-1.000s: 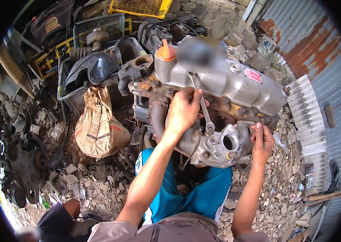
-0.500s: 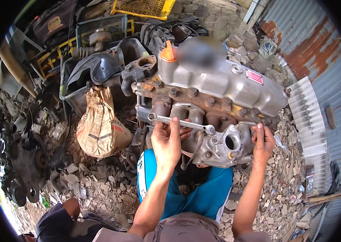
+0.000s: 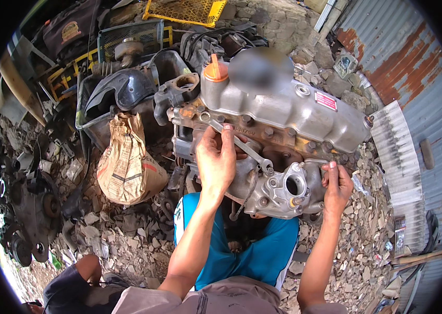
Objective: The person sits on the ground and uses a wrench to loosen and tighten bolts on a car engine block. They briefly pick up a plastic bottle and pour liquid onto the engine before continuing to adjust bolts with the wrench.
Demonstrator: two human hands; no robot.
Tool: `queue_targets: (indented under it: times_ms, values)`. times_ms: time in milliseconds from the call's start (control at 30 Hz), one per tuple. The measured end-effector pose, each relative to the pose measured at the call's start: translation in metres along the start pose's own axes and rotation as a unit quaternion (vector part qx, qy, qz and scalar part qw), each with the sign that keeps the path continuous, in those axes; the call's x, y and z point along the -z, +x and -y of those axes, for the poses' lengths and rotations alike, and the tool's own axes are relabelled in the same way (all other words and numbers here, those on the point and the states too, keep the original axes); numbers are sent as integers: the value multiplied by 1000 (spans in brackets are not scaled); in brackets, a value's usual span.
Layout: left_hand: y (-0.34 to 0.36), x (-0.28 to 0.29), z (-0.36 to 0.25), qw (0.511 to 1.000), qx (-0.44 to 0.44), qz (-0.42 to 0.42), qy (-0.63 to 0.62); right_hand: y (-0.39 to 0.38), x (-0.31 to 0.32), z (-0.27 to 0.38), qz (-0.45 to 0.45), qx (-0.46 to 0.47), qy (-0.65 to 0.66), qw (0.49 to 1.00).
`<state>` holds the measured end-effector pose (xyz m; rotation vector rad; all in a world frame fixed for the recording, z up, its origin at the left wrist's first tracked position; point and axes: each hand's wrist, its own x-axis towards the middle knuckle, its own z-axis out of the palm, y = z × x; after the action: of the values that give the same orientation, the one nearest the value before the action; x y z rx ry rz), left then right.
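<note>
My left hand (image 3: 214,165) is closed on a silver wrench (image 3: 244,146), pinched along its shank. The wrench slants from the rusty cylinder head (image 3: 242,125) at its far left end down to the intake manifold (image 3: 278,191), where its near right end sits at a bolt. The manifold is grey metal with a round opening and stands above my knees. My right hand (image 3: 338,183) is at the manifold's right end, thumb and fingers pinched together; what they hold, if anything, is hidden. Beyond lies the silver valve cover (image 3: 278,107) with an orange cap (image 3: 215,72).
A paper sack (image 3: 129,162) stands left of the engine, by a bin (image 3: 87,125) of dark parts. Greasy parts (image 3: 35,209) are piled at far left. Stone rubble (image 3: 357,240) covers the ground. Rusted corrugated sheeting (image 3: 409,63) rises at right. Another person's arm (image 3: 89,269) shows lower left.
My left hand has moved away from me, swinging the wrench's left end up toward the cylinder head while its right end stays at the manifold. My right hand keeps its place.
</note>
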<state>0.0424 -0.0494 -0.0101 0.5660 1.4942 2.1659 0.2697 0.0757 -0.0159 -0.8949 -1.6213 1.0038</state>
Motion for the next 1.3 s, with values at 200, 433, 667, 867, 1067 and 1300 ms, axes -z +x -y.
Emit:
queue_targets:
  times_ms: [200,433,667,867,1067,1300]
  values:
    - [-47,14,14,995,31,-47,-77,1,4,-1,11,-14,-12,1000]
    - [-22,30,-3,971,-65,-154,-171,11,-25,81,140,68,-136,978]
    - [-9,81,-5,943,-115,-259,-177,39,-88,119,455,166,-498,720]
    - [-36,77,29,952,-53,-226,-201,48,-101,111,540,114,-528,646]
    - [-24,50,14,961,-92,-183,-184,46,-106,110,532,86,-537,649]
    - [-13,29,20,967,-101,-124,-196,56,-113,103,543,-28,-538,644]
